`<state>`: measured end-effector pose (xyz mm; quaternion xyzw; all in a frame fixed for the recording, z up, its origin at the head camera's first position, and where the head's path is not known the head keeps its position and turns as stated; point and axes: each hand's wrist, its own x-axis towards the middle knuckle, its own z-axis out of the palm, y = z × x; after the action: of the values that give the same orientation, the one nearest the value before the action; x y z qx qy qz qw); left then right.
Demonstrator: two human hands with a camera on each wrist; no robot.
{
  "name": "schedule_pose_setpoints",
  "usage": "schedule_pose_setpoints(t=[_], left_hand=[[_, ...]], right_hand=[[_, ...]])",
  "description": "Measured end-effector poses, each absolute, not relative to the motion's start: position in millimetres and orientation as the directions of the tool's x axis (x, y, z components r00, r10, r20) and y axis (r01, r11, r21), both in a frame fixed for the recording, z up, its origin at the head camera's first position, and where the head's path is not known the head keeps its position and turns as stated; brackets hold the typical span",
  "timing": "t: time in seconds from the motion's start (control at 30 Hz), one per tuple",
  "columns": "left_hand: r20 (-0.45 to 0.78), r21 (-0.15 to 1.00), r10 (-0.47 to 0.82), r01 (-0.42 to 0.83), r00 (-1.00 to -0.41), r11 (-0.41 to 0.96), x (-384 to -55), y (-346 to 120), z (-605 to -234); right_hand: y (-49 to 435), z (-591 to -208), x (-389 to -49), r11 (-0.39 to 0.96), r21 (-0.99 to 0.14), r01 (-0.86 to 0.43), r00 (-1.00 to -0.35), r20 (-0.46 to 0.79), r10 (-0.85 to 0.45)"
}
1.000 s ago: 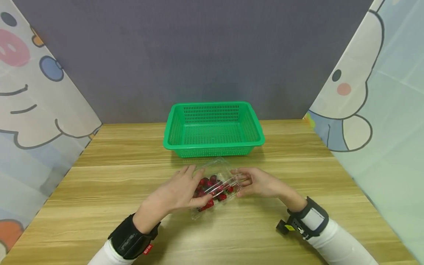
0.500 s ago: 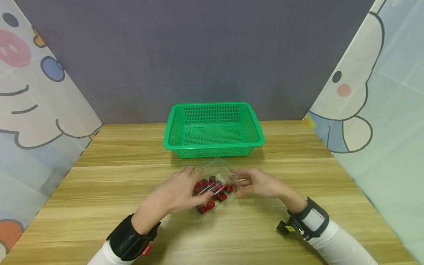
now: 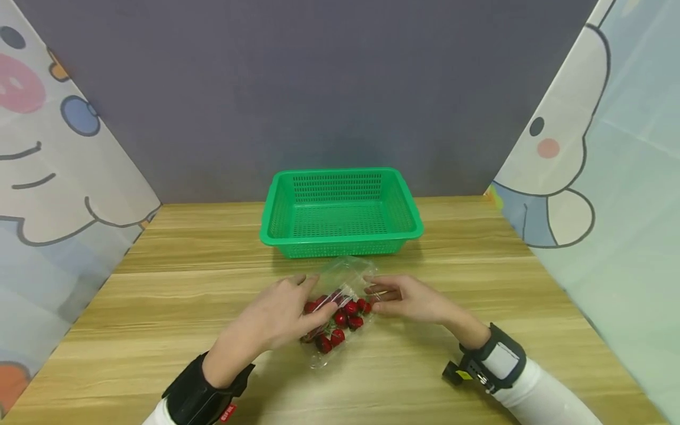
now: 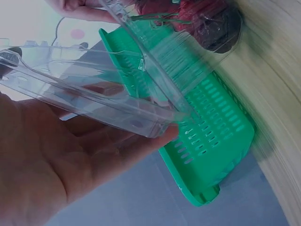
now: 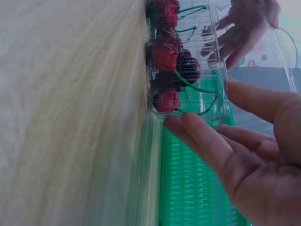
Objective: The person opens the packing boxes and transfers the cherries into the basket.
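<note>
Head view: a clear, ribbed rectangular plastic fruit box [image 5: 222, 77] sits just below the centre of the frame, on a light wood-grain table [image 3: 478, 265]. Inside I count several shiny dark-red cherries [image 3: 340, 319] with thin green stems. Its transparent lid [image 4: 113, 106] stands raised at an angle to the base.

Left hand [image 3: 276, 311], lower centre-left of the frame: holds the lid, thumb and fingers set apart with the plastic between them. In the left wrist view the fingers run beneath the lid from lower left; most of the thumb is hidden there.

Right hand [image 3: 411, 301], right of centre: pinches the end of the box. Right wrist view, at right: thumb against the upper wall, fingertips clamped at the lower corner beside the cherries.

Directly above the box in the head view I note a bright green rectangular slotted plastic basket [image 3: 342, 239], standing near a plain dark grey panel [image 3: 340, 88]. Cartoon-printed pale sheets [image 3: 611, 248] line both sides of the frame. Each wrist bears a black strap [image 3: 207, 389].
</note>
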<state>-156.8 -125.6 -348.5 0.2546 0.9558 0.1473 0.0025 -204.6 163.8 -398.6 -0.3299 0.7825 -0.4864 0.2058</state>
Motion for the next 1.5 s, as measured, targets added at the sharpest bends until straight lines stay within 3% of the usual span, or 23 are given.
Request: schedule_pose_setpoints(t=[0.2,0.43,1.07,1.5], left_hand=[[0.099,0.386,0.482,0.48,-0.87,0.788,-157.3,-126.0,-345.7],[0.104,0.388,0.471,0.472,-0.876,0.792,-156.9,-127.4,-343.2],[0.243,0.532,0.502,0.547,-0.83,0.646,-150.2,-134.1,-325.2],[0.263,0.543,0.493,0.55,-0.829,0.635,-148.2,-138.1,-318.0]], right_hand=[[163.5,-399.7,-204.4,0.326,-0.889,-0.323,-0.723,0.009,-0.691],[162.8,-400.9,-203.8,0.331,-0.908,-0.258,-0.75,-0.028,-0.661],[160.0,-398.1,-204.3,0.381,-0.864,-0.33,-0.762,0.005,-0.648],[160.1,-399.1,-204.4,0.383,-0.856,-0.346,-0.765,0.022,-0.643]])
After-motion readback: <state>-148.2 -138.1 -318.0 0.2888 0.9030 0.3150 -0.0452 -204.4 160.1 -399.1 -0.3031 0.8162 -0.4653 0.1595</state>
